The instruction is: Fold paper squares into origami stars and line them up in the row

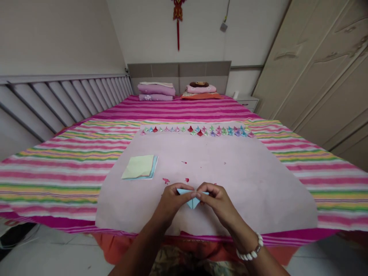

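A light blue sheet of origami paper, folded into a downward-pointing triangle, is held between both hands over the pale mat. My left hand pinches its left side, thumb on the near face and fingers behind. From the other side my right hand grips it the same way, and the two thumbs meet near the middle. A bracelet of white beads circles the right wrist. Just beyond the hands lie small red paper scraps.
A stack of square paper, pale green on top, lies left on the pale mat. Along the mat's far edge sit rows of small coloured folded-paper pieces. The mat rests on a striped bedspread; folded bedding is by the headboard.
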The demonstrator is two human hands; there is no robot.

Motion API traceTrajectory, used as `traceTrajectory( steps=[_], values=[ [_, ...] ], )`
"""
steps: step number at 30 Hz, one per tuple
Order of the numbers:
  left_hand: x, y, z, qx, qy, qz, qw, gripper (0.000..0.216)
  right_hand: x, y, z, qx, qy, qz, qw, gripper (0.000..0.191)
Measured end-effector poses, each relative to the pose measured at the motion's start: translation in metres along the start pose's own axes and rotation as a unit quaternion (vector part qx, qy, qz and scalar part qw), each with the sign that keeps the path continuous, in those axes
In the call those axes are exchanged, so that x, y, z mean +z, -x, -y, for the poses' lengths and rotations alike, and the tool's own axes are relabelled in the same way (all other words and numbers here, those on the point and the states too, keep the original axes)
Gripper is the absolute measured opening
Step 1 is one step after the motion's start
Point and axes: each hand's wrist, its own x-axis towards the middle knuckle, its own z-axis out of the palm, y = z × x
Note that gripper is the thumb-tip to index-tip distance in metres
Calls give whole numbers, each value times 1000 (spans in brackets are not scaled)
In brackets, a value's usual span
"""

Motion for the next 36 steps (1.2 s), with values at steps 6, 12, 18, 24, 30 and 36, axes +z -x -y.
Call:
traceTrajectory(
  steps=[6, 12, 18, 24, 30, 36],
  values=[
    [-8, -4, -1, 21, -14, -21, 999, 22, -2, 2, 1, -20, 14, -18, 1000, 19],
    [-12, -2, -4, 29, -10, -57, 998, 25, -1, 1, 2, -18, -2, -36, 999, 19],
    [3, 3, 11, 7, -16, 30, 999, 22, 0, -1, -2, -20, -5, -57, 998, 19],
    [3, 3, 16, 20, -66, 70, 995, 18, -1, 0, -1, 13, -30, -23, 999, 19],
    [-2, 0, 15, 29, -88, 30, 995, 21, 1, -1, -2, 19, -67, -72, 995, 21],
    [-8, -1, 23, -13, 19, 28, 999, 23, 7, 1, -2, 55, -125, -52, 989, 25]
  ],
)
